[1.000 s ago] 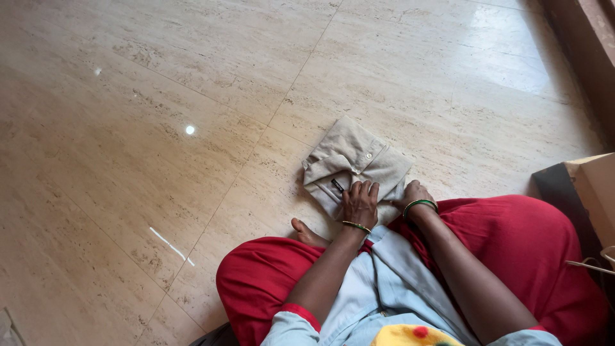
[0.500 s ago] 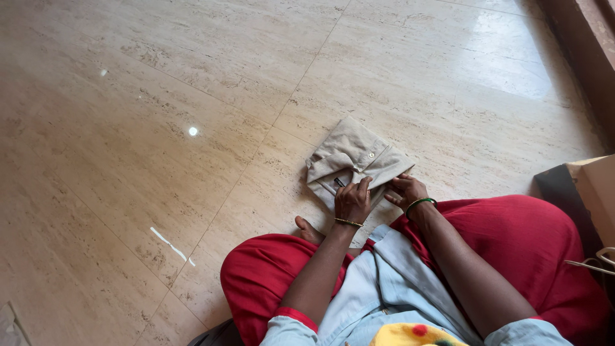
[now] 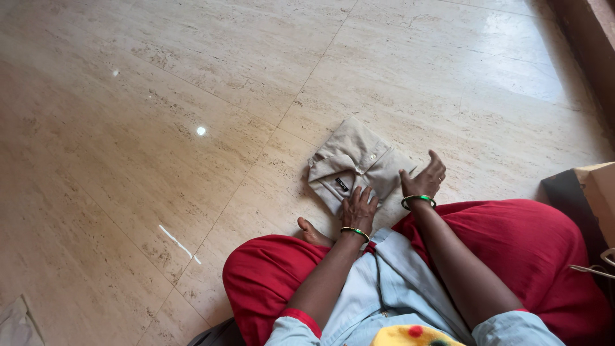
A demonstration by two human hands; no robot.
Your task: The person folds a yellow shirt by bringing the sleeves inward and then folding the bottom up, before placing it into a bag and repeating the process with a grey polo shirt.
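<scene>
A folded beige collared shirt [image 3: 356, 161] lies on the pale stone floor in front of my crossed legs in red trousers [image 3: 525, 250]. My left hand [image 3: 359, 208] presses flat on the shirt's near edge, fingers spread. My right hand [image 3: 424, 179] hovers just right of the shirt, fingers apart and lifted, holding nothing. Both wrists wear green bangles. A light blue garment [image 3: 391, 288] is draped over my lap.
A cardboard box [image 3: 599, 192] stands at the right edge beside a dark bag. A wooden edge [image 3: 592, 45] runs along the top right. Pale tiled floor [image 3: 160, 128] stretches to the left. A yellow patterned cloth [image 3: 413, 336] shows at the bottom.
My right hand has lifted off the shirt's right side and opened. The left hand stays pressed on the shirt. The view has shifted slightly.
</scene>
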